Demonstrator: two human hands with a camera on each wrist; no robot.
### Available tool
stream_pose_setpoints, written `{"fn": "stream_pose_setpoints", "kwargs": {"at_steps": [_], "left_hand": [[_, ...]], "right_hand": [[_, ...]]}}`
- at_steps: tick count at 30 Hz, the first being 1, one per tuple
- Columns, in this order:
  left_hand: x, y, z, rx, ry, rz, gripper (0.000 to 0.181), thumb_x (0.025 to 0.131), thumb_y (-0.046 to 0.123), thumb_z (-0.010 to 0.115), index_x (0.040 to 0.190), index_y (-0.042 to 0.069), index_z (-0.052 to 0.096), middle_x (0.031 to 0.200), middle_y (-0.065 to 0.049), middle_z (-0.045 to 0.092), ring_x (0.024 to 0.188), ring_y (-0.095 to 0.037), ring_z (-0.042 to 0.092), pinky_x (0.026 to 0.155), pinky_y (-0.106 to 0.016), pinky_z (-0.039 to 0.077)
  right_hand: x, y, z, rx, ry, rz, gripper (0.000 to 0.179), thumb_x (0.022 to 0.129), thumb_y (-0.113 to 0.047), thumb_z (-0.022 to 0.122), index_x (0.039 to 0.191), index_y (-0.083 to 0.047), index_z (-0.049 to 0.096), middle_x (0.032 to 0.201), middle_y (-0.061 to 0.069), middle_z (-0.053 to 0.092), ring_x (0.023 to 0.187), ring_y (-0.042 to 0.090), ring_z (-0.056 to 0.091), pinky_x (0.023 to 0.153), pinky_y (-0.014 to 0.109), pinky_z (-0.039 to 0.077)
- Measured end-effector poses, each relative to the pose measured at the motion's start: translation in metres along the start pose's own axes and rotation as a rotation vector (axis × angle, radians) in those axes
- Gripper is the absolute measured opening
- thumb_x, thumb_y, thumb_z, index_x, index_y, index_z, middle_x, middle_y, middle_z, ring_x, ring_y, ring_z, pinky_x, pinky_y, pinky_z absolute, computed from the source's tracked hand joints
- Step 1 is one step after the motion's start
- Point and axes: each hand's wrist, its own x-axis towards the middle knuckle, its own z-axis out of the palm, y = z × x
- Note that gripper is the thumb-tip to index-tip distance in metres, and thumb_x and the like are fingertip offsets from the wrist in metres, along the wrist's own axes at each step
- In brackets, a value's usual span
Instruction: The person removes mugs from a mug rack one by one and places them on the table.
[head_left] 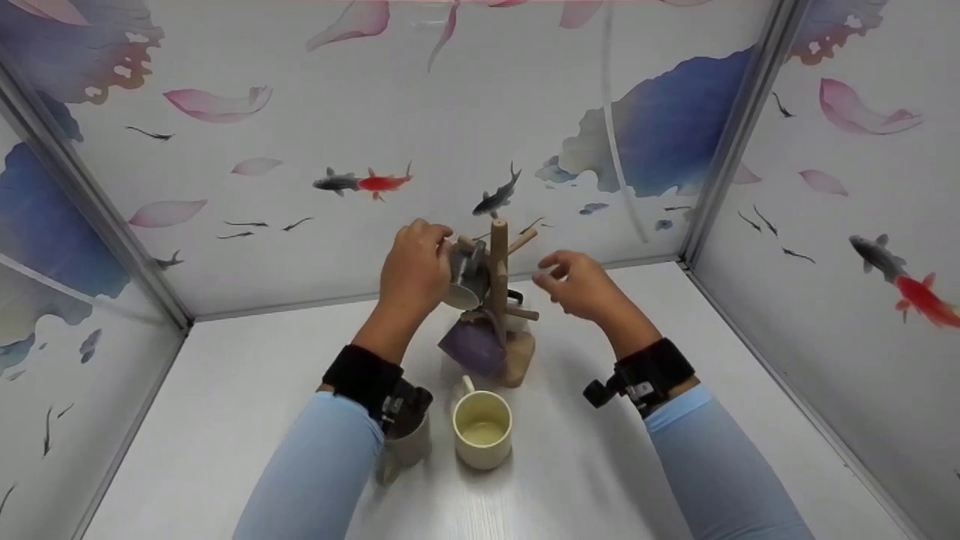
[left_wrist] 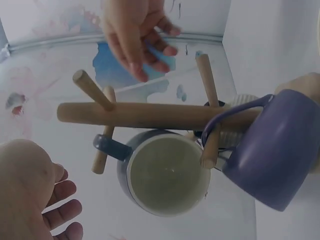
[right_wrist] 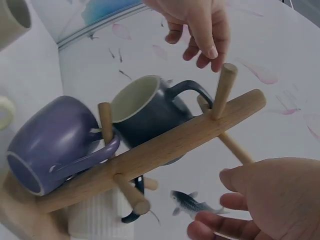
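Observation:
A dark blue-grey mug (head_left: 466,279) hangs by its handle from an upper peg of a wooden mug tree (head_left: 499,259). My left hand (head_left: 412,264) is beside that mug, fingers loosely bent and holding nothing; in the right wrist view its fingertips are close to the peg's end. On the other side of the post, my right hand (head_left: 576,285) hovers with relaxed fingers and nothing in them. Lower down, a purple mug (left_wrist: 280,150) hangs tilted from another peg. Behind the post, a white ribbed mug (right_wrist: 100,215) with a dark handle is partly hidden.
A pale yellow mug (head_left: 482,450) stands upright on the white table (head_left: 570,465) in front of the tree. To its left is a greyish mug (head_left: 411,448), partly covered by the left wrist camera. Printed panels (head_left: 465,112) enclose the back and sides.

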Motion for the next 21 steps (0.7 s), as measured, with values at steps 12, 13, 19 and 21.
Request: {"fn": "stream_pose_setpoints", "kwargs": {"at_steps": [12, 13, 19, 21], "left_hand": [[0.026, -0.011, 0.011, 0.099, -0.218, 0.025, 0.04, 0.121, 0.016, 0.05, 0.157, 0.014, 0.067, 0.146, -0.012, 0.07, 0.142, -0.035, 0.063, 0.112, -0.056, 0.058], [0.027, -0.01, 0.011, 0.092, -0.225, 0.023, 0.039, 0.121, 0.016, 0.051, 0.155, 0.014, 0.068, 0.147, -0.011, 0.071, 0.143, -0.035, 0.063, 0.114, -0.055, 0.058], [0.032, -0.008, 0.008, -0.02, -0.263, -0.048, 0.031, 0.119, 0.018, 0.058, 0.147, 0.01, 0.07, 0.15, -0.012, 0.071, 0.146, -0.034, 0.062, 0.122, -0.051, 0.053], [0.031, -0.008, 0.007, -0.056, -0.26, -0.072, 0.029, 0.118, 0.018, 0.06, 0.144, 0.01, 0.071, 0.149, -0.013, 0.072, 0.144, -0.034, 0.064, 0.121, -0.051, 0.053]], "right_hand": [[-0.019, 0.022, 0.043, 0.052, -0.06, -0.023, 0.024, 0.111, -0.012, 0.071, 0.126, 0.003, 0.082, 0.097, 0.014, 0.084, 0.076, 0.015, 0.074, 0.068, 0.032, 0.067], [-0.019, 0.022, 0.043, 0.053, -0.053, -0.031, 0.023, 0.11, -0.01, 0.071, 0.124, 0.003, 0.082, 0.096, 0.014, 0.083, 0.075, 0.014, 0.073, 0.069, 0.034, 0.068], [-0.015, 0.021, 0.045, 0.024, -0.044, -0.056, 0.021, 0.111, -0.008, 0.07, 0.123, 0.003, 0.083, 0.093, 0.01, 0.081, 0.079, 0.026, 0.08, 0.068, 0.03, 0.065], [-0.012, 0.022, 0.046, 0.015, -0.041, -0.056, 0.022, 0.111, -0.008, 0.069, 0.125, 0.003, 0.083, 0.093, 0.009, 0.08, 0.081, 0.028, 0.081, 0.068, 0.028, 0.063]]}}
